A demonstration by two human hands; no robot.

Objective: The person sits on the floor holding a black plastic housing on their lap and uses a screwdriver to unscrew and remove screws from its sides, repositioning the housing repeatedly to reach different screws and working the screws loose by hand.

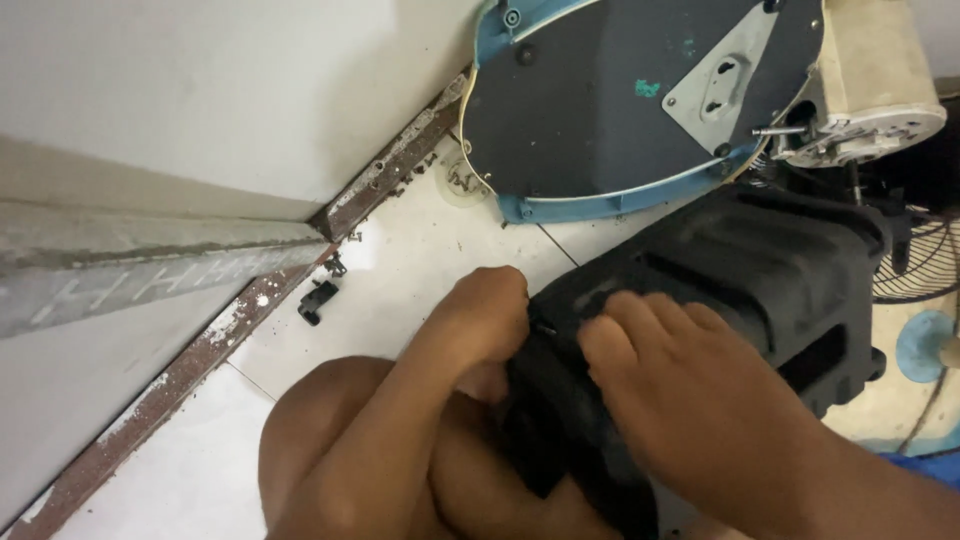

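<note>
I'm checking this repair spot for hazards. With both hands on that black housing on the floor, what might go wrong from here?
1. Small screws and bits lie scattered on the tile floor; they may get lost or trodden on.
2. The black housing rests partly on the person's legs, gripped by the left hand and right hand; it could slip.
3. The upturned fan base and wire fan guard crowd the space, so a jerk may knock them.

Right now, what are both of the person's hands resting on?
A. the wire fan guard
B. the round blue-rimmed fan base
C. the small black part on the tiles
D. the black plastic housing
D: the left hand and right hand both press on the black plastic housing, while the blue-rimmed base lies apart near the wall.
</note>
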